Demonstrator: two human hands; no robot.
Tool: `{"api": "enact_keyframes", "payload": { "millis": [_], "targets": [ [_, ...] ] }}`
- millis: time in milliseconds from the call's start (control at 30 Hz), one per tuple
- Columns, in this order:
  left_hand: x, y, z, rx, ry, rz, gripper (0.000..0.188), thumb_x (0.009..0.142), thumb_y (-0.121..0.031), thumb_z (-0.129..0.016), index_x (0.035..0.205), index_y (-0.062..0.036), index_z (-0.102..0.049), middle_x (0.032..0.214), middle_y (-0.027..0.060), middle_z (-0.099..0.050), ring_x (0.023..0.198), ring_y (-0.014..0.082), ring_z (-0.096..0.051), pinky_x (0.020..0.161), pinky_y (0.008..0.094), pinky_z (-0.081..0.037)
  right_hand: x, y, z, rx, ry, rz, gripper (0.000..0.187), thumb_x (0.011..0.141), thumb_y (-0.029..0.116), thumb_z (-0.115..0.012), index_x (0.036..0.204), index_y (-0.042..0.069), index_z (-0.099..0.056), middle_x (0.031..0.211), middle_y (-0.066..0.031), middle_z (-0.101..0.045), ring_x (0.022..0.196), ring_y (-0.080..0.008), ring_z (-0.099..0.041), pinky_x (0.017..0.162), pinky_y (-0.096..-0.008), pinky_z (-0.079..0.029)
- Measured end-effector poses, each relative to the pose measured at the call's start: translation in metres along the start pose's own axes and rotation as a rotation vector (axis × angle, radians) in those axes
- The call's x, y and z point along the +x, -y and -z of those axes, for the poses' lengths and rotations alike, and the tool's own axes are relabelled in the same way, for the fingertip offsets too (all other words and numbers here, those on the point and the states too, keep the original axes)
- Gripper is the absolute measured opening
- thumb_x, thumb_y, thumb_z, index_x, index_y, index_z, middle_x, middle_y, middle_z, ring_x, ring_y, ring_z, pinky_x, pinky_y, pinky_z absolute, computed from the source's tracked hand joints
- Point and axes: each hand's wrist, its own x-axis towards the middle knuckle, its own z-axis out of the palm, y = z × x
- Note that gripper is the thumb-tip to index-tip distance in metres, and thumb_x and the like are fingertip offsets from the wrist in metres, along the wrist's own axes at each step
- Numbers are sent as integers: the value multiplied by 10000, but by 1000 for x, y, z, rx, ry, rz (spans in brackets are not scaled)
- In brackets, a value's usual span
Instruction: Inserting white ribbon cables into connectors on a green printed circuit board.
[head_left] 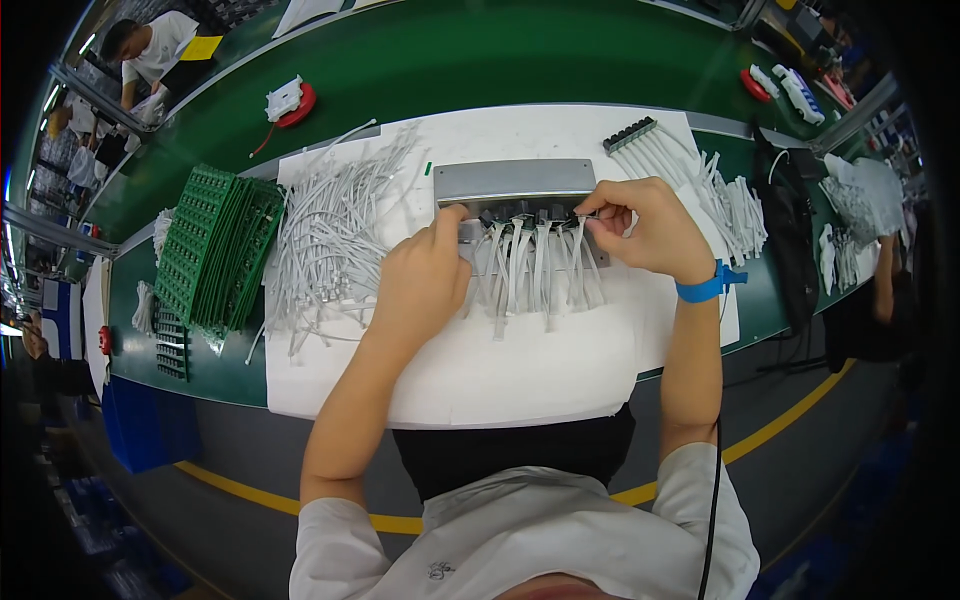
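A grey metal fixture (515, 179) lies in the middle of the white work sheet, with a row of dark connectors (528, 214) along its near side. Several white flat cables (541, 265) hang from that row toward me. My left hand (425, 272) is closed at the row's left end, its fingertips beside a small clear-grey block (470, 231); what they grip is hidden. At the right end, my right hand (648, 225) pinches at the connector end of a white cable, with its other fingers curled. A blue wrist strap (711, 284) circles my right wrist.
Loose white cables (325, 235) are heaped left of the fixture, beside stacked green circuit boards (215, 250). A black connector strip with cables (630, 135) lies at the far right, near bundled white cables (738, 212). A red tape roll (296, 105) sits beyond the sheet. Other people work nearby.
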Motion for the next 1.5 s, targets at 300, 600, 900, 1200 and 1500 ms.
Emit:
{"api": "enact_keyframes", "payload": {
  "millis": [300, 600, 900, 1200, 1500],
  "targets": [
    [0, -3, -8, -274, -119, 22, 400, 866, 25, -609, 1255, -25, -533, 947, 113, -646, 715, 198, -594, 599, 326, -497, -8, -12, 10, -102, 110, -94, 194, 776, 55, -692, 958, 59, -761, 650, -79, -633, 627, -229, -631, 595, -333, -496],
    [3, -9, 0, -197, -165, 19, 253, 864, -34, -655, 1111, -18, -604, 958, 152, -669, 851, 290, -660, 740, 387, -531, -6, -54, 28, 210, -311, -104, 123, 910, 89, -699, 998, 6, -723, 801, -47, -717, 710, -93, -668, 625, -243, -517],
    [4, -13, 1, -293, -196, -8, 142, 859, -31, -675, 993, -16, -632, 879, 109, -655, 810, 270, -653, 685, 359, -505, 21, -124, -7, -540, -512, -67, 442, 894, 8, -612, 1300, 175, -669, 1389, -155, -570, 1345, -363, -472, 1142, -516, -357],
    [3, -10, 0, -308, -202, -96, 64, 860, -22, -678, 914, -34, -645, 821, 84, -639, 678, 244, -567, 643, 344, -459, 22, -114, 12, -576, -476, 77, 159, 931, 11, -585, 1013, 130, -651, 1232, -53, -651, 1328, -329, -484, 1204, -584, -206],
    [5, -12, 2, -343, -213, -112, 58, 858, -18, -684, 898, -34, -644, 787, 85, -622, 657, 239, -556, 635, 347, -444, 18, -73, -12, -529, -546, -362, 457, 881, 481, -731, 939, 39, -632, 914, -123, -662, 887, -332, -616, 801, -480, -437]
  ]
}}
